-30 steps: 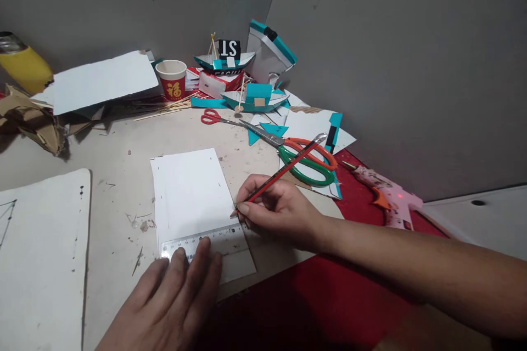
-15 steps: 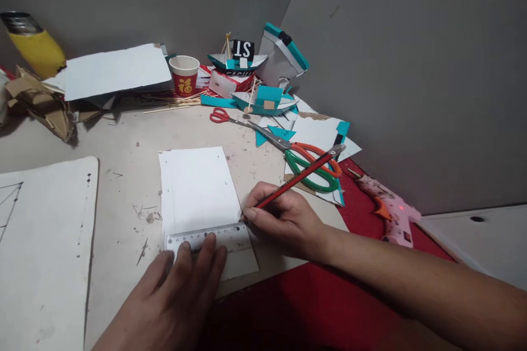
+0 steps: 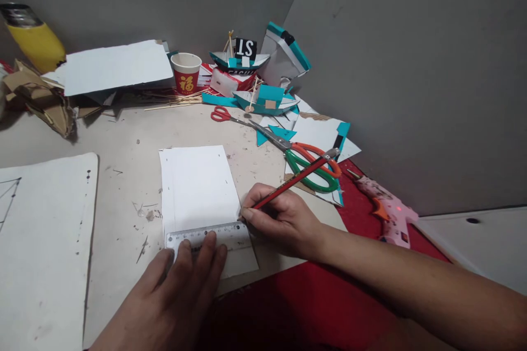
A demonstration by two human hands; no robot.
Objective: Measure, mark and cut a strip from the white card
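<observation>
At the right edge of the sheet (image 3: 197,186), pinching the pencil (image 3: 296,177) between thumb and fingers of the right hand (image 3: 285,225), tip low by the upper edge of the ruler (image 3: 230,236). With the left hand (image 3: 175,290), pressing slightly spread fingers on the ruler, laid across the lower part of the sheet on the table (image 3: 115,214). Bearing down mostly on the ruler's left and middle, so apt to let it pivot under a sideways push of the pencil. Could drift, ruler and sheet together, for want of any hold higher up. Could also run off the sheet, with the tip so near its edge. Farther out, close behind the pencil in view, big scissors (image 3: 285,143), easily knocked by a wide swing. Farther right, glue gun (image 3: 389,207), red light on, perhaps hot, so risky to brush against.
</observation>
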